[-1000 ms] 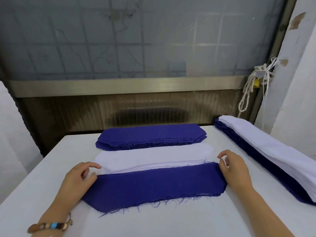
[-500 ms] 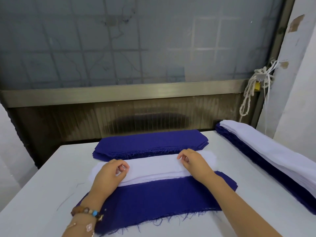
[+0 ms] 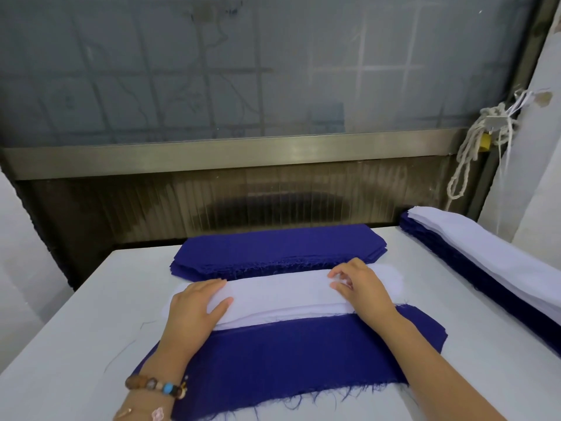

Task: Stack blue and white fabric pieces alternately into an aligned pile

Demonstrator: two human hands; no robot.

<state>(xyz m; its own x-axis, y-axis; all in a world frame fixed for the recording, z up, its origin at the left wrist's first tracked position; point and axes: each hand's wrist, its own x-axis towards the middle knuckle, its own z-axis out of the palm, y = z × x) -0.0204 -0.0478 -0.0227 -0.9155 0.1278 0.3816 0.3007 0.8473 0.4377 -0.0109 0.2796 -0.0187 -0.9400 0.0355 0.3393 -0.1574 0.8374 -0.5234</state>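
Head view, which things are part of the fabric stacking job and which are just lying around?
Job: front blue piece; white stack; blue stack; blue and white pile at right; left hand and right hand, both on the white stack.
Lying about: cord by the window frame; loose thread on the table.

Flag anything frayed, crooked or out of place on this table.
The near blue piece has a badly frayed front edge, with threads straggling out onto the table. A loose dark thread also lies on the table just left of that piece. Nothing else stands out.
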